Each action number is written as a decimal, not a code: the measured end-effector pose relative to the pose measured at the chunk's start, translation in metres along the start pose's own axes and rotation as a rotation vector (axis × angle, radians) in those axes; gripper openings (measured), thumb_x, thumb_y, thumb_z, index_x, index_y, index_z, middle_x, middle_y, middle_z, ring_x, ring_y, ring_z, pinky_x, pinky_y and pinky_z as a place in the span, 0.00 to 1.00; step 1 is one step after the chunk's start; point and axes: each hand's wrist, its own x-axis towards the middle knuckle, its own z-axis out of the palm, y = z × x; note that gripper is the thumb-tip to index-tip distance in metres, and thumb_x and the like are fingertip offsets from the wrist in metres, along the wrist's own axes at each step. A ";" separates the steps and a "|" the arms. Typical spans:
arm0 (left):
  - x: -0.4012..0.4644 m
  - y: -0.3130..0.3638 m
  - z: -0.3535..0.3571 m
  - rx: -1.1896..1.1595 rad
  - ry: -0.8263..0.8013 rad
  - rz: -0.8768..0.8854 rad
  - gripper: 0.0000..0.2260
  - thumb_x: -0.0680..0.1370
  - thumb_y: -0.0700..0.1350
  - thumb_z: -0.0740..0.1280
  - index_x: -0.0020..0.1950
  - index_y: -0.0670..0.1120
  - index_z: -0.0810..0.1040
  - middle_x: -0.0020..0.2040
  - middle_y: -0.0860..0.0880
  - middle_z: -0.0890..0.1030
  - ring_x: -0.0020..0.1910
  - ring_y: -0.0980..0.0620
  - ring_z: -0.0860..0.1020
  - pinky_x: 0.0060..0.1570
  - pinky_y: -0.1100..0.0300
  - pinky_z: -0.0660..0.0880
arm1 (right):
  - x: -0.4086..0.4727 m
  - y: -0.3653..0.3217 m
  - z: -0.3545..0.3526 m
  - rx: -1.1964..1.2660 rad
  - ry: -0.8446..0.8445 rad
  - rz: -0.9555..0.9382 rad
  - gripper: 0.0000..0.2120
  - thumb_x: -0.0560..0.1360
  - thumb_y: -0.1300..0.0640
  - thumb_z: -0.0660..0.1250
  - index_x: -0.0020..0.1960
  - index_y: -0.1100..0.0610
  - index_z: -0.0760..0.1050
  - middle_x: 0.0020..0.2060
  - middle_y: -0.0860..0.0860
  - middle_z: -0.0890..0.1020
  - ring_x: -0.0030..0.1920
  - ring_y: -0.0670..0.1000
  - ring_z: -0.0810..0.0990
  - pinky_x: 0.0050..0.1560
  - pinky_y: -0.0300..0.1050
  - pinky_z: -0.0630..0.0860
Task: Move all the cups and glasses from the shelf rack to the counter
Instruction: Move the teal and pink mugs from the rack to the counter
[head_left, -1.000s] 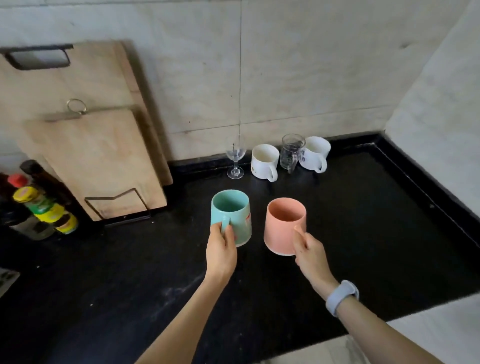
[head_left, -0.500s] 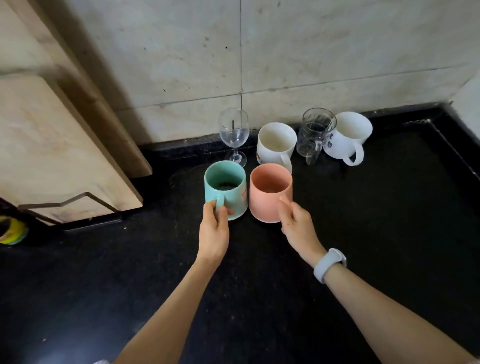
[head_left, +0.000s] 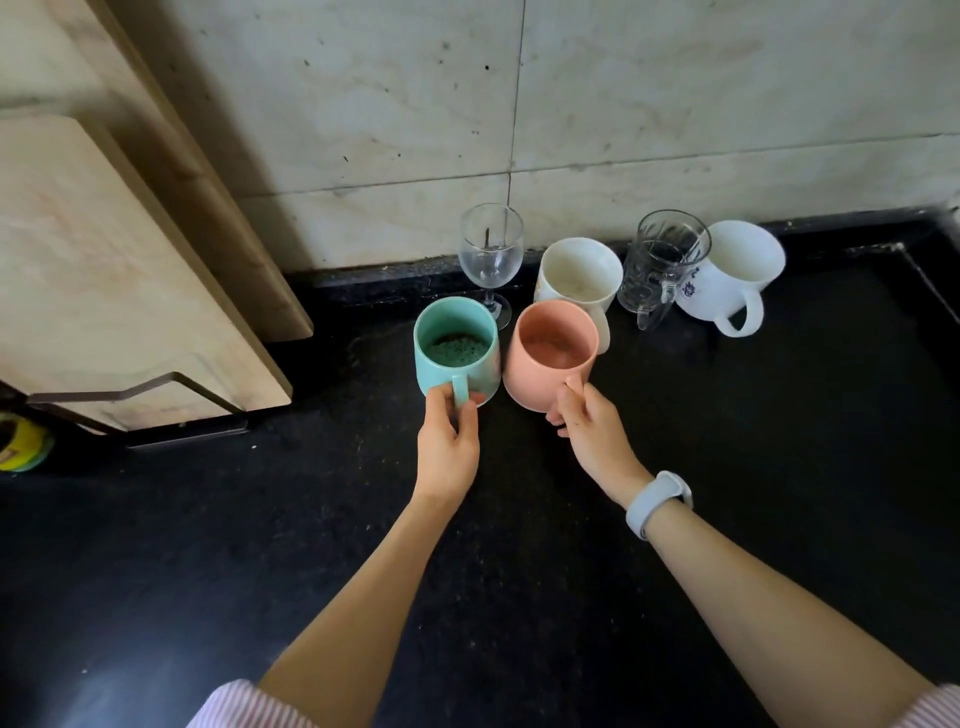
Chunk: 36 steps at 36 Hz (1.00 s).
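The left hand (head_left: 448, 448) pinches the handle of the teal mug (head_left: 456, 349) between thumb and forefinger, the remaining fingers curled beneath; the right hand (head_left: 589, 435) grips the handle side of the pink mug (head_left: 551, 353), its fingers closed around a handle they mostly hide, thumb pressed at the mug's lower wall; a pale watch band (head_left: 655, 503) circles the right wrist, and striped sleeves show at the bottom edge. The two mugs stand side by side on or just above the black counter (head_left: 779, 441), their walls touching or nearly so; whether their bases rest on the stone I cannot tell. Just behind them, along the tiled wall (head_left: 675, 104), stands a row: a wine glass (head_left: 490, 249) upright behind the teal mug; a cream mug (head_left: 581, 273) directly behind the pink one, partly hidden by it; a clear glass mug (head_left: 662, 265) beside that; a white mug with a blue print (head_left: 737, 275) just beyond, its handle facing forward. To the left, wooden cutting boards (head_left: 114, 270) lean in a metal stand (head_left: 156, 387); a yellow-capped bottle (head_left: 21, 441) peeks from the far left edge.
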 end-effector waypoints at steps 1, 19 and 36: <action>0.000 0.001 0.000 0.004 0.003 0.000 0.04 0.79 0.41 0.59 0.53 0.46 0.69 0.49 0.54 0.80 0.41 0.66 0.75 0.41 0.78 0.70 | 0.000 -0.001 0.001 -0.005 0.004 0.001 0.12 0.80 0.53 0.53 0.46 0.57 0.72 0.39 0.50 0.77 0.44 0.49 0.77 0.55 0.54 0.75; -0.037 0.023 -0.062 0.565 0.124 0.010 0.18 0.77 0.47 0.63 0.65 0.45 0.69 0.64 0.46 0.73 0.65 0.46 0.68 0.64 0.47 0.65 | -0.048 -0.044 -0.004 -0.443 0.299 -0.267 0.18 0.74 0.60 0.64 0.62 0.58 0.68 0.63 0.57 0.71 0.64 0.57 0.69 0.61 0.52 0.68; -0.360 0.028 -0.354 1.049 0.767 -0.176 0.14 0.76 0.48 0.62 0.61 0.48 0.73 0.60 0.49 0.78 0.61 0.46 0.73 0.62 0.48 0.66 | -0.310 -0.155 0.232 -0.568 -0.657 -0.959 0.15 0.78 0.56 0.57 0.63 0.56 0.72 0.62 0.52 0.77 0.65 0.53 0.70 0.66 0.49 0.67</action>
